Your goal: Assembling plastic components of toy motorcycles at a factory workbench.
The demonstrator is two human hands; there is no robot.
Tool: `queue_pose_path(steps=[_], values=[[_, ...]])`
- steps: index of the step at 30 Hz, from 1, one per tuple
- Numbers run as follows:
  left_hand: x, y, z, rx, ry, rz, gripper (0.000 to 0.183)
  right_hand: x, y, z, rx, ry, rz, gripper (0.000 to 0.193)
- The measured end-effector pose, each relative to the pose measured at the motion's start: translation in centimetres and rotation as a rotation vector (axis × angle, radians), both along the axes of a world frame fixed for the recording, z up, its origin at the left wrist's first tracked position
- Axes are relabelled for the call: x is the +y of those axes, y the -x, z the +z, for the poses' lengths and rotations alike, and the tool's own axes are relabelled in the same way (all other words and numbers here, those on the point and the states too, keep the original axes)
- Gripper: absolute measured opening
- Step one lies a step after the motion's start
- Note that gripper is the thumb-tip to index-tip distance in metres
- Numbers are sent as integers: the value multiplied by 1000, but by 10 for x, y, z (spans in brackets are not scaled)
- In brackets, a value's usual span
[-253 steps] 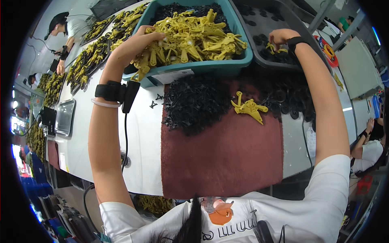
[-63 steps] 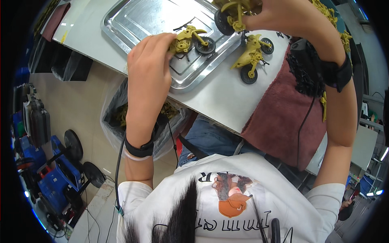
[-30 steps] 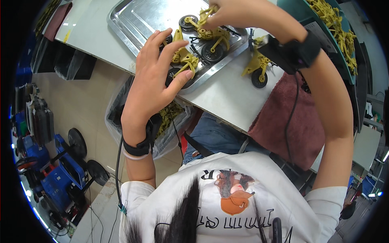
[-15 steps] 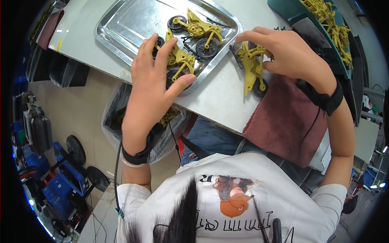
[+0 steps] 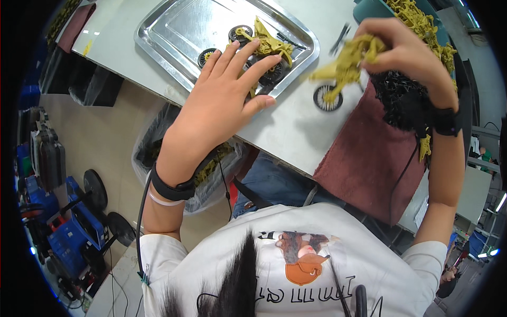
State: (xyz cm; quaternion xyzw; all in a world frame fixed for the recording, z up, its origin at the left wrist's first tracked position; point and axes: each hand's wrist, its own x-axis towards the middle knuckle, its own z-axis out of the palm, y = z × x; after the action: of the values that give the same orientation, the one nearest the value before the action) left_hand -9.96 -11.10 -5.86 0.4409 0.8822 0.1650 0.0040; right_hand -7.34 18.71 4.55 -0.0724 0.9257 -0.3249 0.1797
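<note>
My right hand (image 5: 409,53) is closed on a yellow toy motorcycle (image 5: 343,66) with a black spoked wheel, somewhat blurred and held over the white table right of the tray. Fingers spread, my left hand (image 5: 211,105) reaches over the near edge of a shiny metal tray (image 5: 143,38). Beneath its fingers sits another toy motorcycle, mostly hidden apart from a black wheel (image 5: 205,57). One more yellow motorcycle (image 5: 272,43) lies just beyond, on the tray, close to the fingertips. Whether the left fingers press on either one, I cannot tell.
A teal bin (image 5: 367,10) heaped with yellow parts stands at the far right. Near it lies a pile of small black parts (image 5: 393,103) beside a dark red cloth (image 5: 364,158) hanging over the table edge. Below the table, a plastic-lined container (image 5: 203,198) holds yellow pieces.
My right hand has lifted the toy motorcycle off the table and turned it. My left hand has shifted right over the tray, its fingers now covering more of the nearer motorcycle.
</note>
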Motion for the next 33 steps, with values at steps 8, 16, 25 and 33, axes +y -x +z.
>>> queue_pose_path(steps=[8,16,25,33], values=[[2,-8,-4,32,11,36,50,-31,35,-42,207,363,-593,18],[2,-15,-10,86,-61,88,50,-67,24,-26,-8,122,-582,31],[-43,14,3,93,-293,247,34,-54,16,-26,-14,106,-520,31],[-85,31,6,-170,-178,111,34,-20,-8,-11,155,-96,-421,32]])
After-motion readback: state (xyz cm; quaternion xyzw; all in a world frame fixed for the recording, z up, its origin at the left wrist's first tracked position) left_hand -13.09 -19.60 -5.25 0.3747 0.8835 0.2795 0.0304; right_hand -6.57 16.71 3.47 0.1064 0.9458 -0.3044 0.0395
